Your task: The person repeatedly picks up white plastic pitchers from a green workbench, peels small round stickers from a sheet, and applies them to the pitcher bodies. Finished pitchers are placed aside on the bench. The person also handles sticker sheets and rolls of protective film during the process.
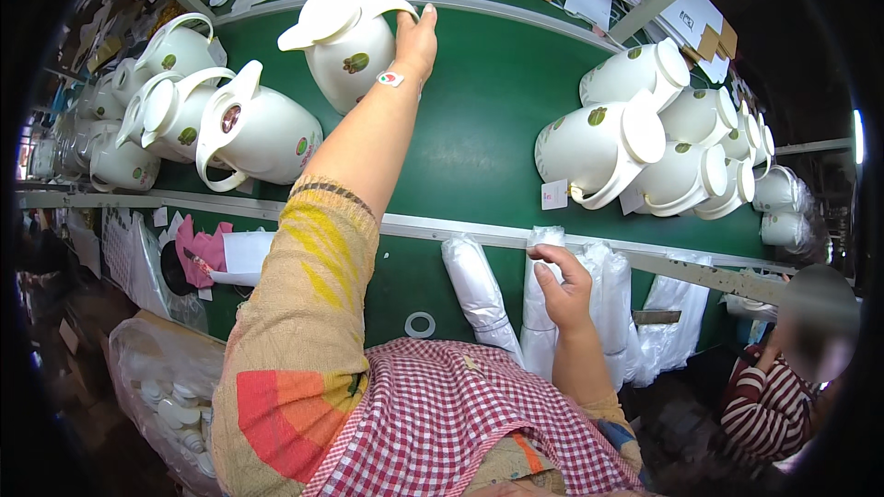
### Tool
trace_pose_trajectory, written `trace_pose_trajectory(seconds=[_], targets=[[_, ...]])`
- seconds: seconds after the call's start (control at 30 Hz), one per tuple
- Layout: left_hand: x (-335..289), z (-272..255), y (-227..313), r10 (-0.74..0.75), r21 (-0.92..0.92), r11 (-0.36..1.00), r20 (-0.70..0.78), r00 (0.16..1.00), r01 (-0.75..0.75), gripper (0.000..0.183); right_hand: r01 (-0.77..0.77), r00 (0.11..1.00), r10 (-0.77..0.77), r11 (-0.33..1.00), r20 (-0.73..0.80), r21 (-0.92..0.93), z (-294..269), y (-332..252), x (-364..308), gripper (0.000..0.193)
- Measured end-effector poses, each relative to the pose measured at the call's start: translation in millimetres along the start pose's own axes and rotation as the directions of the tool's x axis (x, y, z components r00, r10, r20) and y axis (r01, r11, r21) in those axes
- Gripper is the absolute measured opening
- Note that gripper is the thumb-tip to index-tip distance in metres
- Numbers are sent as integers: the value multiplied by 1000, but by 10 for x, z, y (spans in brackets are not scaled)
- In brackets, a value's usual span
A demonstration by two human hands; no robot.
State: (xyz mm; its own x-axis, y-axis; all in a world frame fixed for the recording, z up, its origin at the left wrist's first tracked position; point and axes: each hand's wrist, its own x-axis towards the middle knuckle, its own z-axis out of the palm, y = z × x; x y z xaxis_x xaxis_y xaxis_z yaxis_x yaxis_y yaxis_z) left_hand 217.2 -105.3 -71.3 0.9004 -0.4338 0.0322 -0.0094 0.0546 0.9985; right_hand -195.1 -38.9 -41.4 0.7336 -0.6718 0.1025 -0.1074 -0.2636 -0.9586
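Hands working a green conveyor of white jugs.

I'm watching the left hand [416,37] gripping the handle of a white jug [345,41] far out on the green belt [479,120], arm stretched full, likely because the jug is lying beyond easy reach. The right hand [564,290] is curling loosely on a rolled white plastic bag [539,299] hanging off the near rail [442,228], fingers bent, not fully closing. More jugs are crowding left [258,129] and right [599,152], tipped on their sides. A seated person's striped sleeve [760,410] is showing lower right. Fisheye rim is darkening the far-left jugs; I cannot tell how many.
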Motion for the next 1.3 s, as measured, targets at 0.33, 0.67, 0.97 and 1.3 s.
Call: trace_pose_trajectory(seconds=[0.33,0.67,0.97,1.3], targets=[[-1803,-822,231,0,-185,981,285,958,55,25,496,868,-454,766,202,-409,79,-624,923,34],[-2497,-1254,458,0,-111,990,592,806,81,24,387,805,-77,819,588,-423,475,-825,1755,83],[-2415,-1271,478,33,19,998,671,740,-62,31,688,715,-347,504,606,-523,463,-811,1586,68],[-2394,-1190,527,22,113,984,688,725,-137,31,439,893,-223,630,392,-641,667,-765,1516,66]])
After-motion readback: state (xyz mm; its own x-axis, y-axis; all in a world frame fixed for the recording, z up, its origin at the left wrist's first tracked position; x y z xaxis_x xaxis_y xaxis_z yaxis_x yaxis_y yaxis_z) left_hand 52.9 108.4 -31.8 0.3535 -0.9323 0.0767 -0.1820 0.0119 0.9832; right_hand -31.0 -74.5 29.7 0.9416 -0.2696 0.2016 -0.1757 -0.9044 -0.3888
